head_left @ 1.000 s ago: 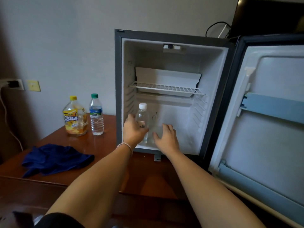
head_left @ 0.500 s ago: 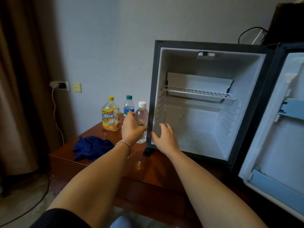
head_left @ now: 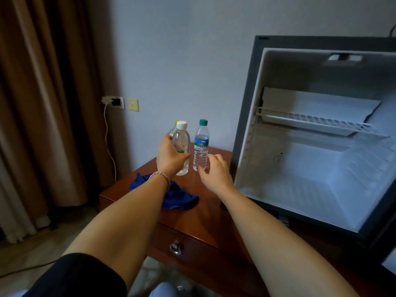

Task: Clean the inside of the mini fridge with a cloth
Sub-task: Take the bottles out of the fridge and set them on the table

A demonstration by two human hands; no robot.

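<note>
Clear bottle [head_left: 181, 146], gripped by the left hand [head_left: 169, 155], is now leaving the emptied mini fridge [head_left: 321, 159], probably touching the counter [head_left: 192, 215]; right hand [head_left: 214, 172] hovering open, cloth [head_left: 177, 198] waiting.

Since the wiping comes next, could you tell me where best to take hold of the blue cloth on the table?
Pinch the blue cloth at its bunched right end, coming from above; that end lies clear of the left forearm, while the left hand holds the white-capped bottle.
</note>
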